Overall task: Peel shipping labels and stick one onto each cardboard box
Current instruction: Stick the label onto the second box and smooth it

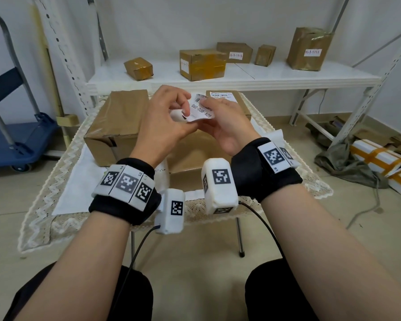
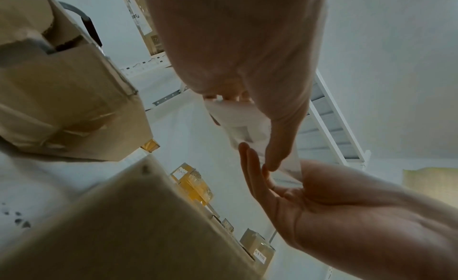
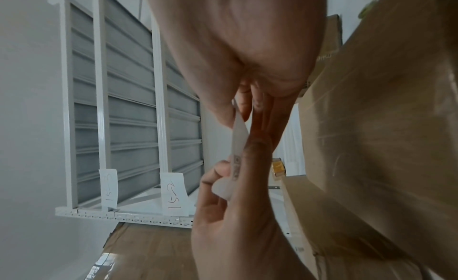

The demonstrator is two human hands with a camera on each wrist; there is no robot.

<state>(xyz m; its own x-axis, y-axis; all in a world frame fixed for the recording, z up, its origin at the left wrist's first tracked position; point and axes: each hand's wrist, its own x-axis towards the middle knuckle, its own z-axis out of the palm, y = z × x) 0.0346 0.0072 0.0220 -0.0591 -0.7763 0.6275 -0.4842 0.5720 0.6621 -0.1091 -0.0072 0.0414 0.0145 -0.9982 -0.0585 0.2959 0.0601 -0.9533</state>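
Note:
I hold a white shipping label (image 1: 200, 110), printed with a barcode and "060-06B-A05", up over the table with both hands. My left hand (image 1: 183, 107) pinches its left end, where a corner curls away. My right hand (image 1: 208, 105) holds the right end, thumb on top and fingers beneath. In the right wrist view the label (image 3: 239, 139) runs edge-on between the right thumb and the left fingers (image 3: 223, 178). Below sit a large plain cardboard box (image 1: 116, 126), a plain box (image 1: 195, 154) under my hands, and a far box (image 1: 241, 105) that bears a label (image 1: 221, 96).
The boxes rest on a small table with a lace cloth (image 1: 63, 181). Behind it a white shelf (image 1: 241, 77) carries several taped boxes, some with handwritten tags. A blue cart (image 1: 16, 140) stands at the left. White taped parcels (image 1: 380, 158) and a cable lie on the floor at the right.

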